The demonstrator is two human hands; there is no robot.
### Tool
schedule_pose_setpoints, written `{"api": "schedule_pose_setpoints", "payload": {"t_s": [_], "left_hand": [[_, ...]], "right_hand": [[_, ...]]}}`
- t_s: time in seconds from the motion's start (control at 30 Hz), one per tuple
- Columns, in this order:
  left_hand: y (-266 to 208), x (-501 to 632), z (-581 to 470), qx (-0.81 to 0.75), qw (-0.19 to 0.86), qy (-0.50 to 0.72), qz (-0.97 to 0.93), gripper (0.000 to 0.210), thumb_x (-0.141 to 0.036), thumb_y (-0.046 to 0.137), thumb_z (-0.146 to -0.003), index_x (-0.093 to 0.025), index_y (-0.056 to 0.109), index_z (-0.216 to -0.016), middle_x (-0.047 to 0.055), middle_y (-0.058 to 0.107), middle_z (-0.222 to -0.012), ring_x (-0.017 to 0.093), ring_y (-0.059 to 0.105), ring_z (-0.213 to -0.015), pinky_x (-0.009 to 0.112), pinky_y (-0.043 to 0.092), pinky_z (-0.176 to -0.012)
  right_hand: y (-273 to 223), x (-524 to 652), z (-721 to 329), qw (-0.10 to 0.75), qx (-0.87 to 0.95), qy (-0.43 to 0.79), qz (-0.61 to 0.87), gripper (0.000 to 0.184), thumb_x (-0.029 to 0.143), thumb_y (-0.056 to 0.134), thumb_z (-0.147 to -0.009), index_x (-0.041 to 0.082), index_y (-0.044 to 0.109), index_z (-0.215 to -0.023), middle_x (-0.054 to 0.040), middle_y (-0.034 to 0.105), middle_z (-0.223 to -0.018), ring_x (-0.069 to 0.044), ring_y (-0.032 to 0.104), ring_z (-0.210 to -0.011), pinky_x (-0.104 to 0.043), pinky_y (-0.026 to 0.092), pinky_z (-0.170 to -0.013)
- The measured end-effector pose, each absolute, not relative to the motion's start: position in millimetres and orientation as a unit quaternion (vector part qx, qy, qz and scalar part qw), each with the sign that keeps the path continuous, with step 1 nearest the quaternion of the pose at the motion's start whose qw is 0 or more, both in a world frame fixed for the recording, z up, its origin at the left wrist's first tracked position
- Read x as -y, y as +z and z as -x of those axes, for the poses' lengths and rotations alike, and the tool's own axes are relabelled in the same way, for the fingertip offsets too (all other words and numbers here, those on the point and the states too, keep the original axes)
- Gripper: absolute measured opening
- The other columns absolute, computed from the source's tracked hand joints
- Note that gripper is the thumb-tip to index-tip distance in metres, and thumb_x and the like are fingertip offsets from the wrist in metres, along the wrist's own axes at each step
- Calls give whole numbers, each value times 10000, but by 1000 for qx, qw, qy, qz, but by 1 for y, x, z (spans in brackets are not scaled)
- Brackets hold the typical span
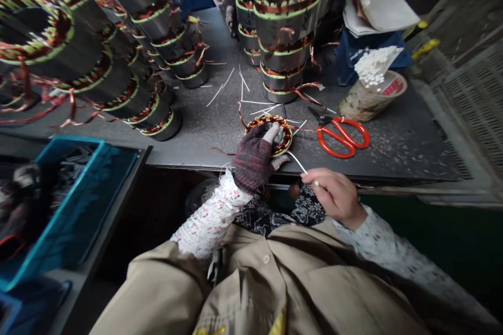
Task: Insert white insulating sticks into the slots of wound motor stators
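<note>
A motor stator [289, 138] with copper windings and pale green insulation sits near the bench's front edge. My left hand [254, 159], in a dark fingerless-style glove, is closed on it, with the fingertips over its ring and the thumb at its near side. A thin white cord [297, 161] runs from the stator's near rim to my right hand [334, 193]. That hand is bare, and its thumb and forefinger pinch the cord. Just right of the stator lie red-handled scissors [341, 136]. Loose white cords [257, 102] are scattered behind it.
Tall stacks of stators stand at left [118, 81] and centre back [286, 31]. A tub [367, 97] of short white pieces leans at right, by a blue bin [346, 57] with papers. Another person's gloved hand [230, 8] is behind. A teal tray [90, 183] is at left.
</note>
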State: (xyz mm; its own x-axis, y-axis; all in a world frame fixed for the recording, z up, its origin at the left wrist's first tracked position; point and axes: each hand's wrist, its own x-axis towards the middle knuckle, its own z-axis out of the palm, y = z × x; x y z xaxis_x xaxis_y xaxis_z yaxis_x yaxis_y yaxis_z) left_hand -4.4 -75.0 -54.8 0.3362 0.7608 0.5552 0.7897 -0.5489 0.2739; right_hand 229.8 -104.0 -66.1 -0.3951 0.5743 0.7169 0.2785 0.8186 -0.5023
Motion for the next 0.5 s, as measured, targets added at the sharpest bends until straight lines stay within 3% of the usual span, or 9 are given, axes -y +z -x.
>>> {"api": "schedule_pose_setpoints", "payload": {"t_s": [0.2,0.5], "left_hand": [[-55,76,2,470,40,-341,813,834,-428,695,-939,-142,246,-1581,187,647,-1347,295,629,-1287,478,494,-1142],[-56,76,-3,484,79,-349,798,827,-397,719,-929,-194,246,-1576,166,661,-1332,291,658,-1250,502,518,-1123]], "right_hand": [[-61,98,-209,568,762,179,254,165,120,516,-916,242,619,-877,-34,779,-863,-198,772,-832,-340,624,-745],[-75,109,-236,522,775,186,305,184,140,509,-916,232,660,-867,-28,750,-780,-180,737,-708,-309,593,-676]]}}
